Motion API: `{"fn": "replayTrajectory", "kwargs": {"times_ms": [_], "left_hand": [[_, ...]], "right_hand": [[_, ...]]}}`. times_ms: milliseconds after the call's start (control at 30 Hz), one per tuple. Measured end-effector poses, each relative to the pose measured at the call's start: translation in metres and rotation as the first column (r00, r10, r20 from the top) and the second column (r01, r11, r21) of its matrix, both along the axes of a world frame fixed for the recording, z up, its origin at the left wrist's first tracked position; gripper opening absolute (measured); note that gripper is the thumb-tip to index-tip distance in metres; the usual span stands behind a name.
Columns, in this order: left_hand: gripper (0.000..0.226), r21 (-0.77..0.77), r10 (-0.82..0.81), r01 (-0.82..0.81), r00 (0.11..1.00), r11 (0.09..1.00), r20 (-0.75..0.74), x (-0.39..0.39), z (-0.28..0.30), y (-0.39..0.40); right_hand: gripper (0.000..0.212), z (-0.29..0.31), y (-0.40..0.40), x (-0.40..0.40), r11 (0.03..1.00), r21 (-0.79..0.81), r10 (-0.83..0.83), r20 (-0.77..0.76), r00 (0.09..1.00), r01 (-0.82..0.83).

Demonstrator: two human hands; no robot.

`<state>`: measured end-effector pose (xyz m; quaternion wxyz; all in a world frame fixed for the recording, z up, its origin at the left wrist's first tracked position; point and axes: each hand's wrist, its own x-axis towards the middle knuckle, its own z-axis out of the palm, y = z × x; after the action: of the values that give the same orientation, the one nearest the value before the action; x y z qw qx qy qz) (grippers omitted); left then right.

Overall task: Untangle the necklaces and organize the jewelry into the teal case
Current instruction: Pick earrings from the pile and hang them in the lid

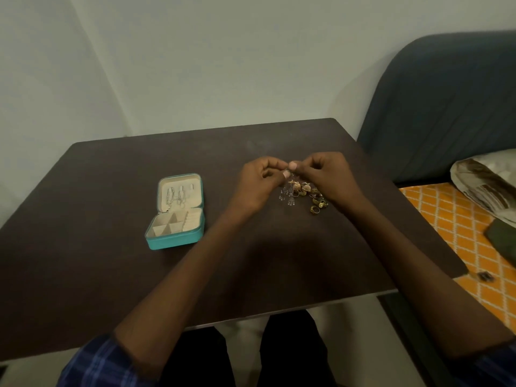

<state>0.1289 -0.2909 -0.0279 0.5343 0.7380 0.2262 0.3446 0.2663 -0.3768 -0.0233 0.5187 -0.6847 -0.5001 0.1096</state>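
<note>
The teal case (170, 241) lies open on the left of the dark table, its cream lid (195, 195) flat behind it with silver chains (175, 195) hanging inside. A pile of gold rings and earrings (310, 195) sits right of centre, with small clear pieces (286, 195) beside it. My left hand (258, 181) and my right hand (325, 175) meet just above the pile, fingertips pinching a small, thin piece of jewelry (289, 170) between them. What the piece is cannot be made out.
The dark table (111, 275) stands against a pale wall. A bed with an orange patterned sheet (458, 227), a pillow (485, 182) and a dark blue headboard (446, 107) lies close on the right. My legs show under the table's front edge.
</note>
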Motion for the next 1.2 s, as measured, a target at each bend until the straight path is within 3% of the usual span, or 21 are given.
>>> {"fn": "replayTrajectory", "kwargs": {"times_ms": [267,867,1000,1133,1200], "left_hand": [[0.019,0.084,-0.010,0.008,0.999,0.996,0.032,-0.038,0.045,0.003],[0.009,0.098,0.158,-0.166,0.984,0.981,0.078,-0.126,0.090,0.032],[0.005,0.084,0.237,-0.246,0.966,0.966,0.105,-0.137,0.090,0.043],[0.006,0.081,0.275,-0.285,0.955,0.955,0.113,-0.146,0.089,0.054],[0.005,0.082,0.285,-0.294,0.953,0.952,0.105,-0.150,0.085,0.058]], "right_hand": [[0.017,0.035,0.014,-0.037,0.985,0.170,-0.004,-0.014,1.000,0.006],[0.015,0.068,0.062,-0.127,0.937,0.332,0.148,-0.098,0.984,-0.108],[0.013,0.062,0.071,-0.143,0.936,0.321,0.216,-0.192,0.957,-0.146],[0.016,0.044,0.078,-0.157,0.907,0.225,0.409,-0.270,0.872,-0.355],[0.018,0.033,0.082,-0.163,0.903,0.178,0.428,-0.320,0.845,-0.390]]}}
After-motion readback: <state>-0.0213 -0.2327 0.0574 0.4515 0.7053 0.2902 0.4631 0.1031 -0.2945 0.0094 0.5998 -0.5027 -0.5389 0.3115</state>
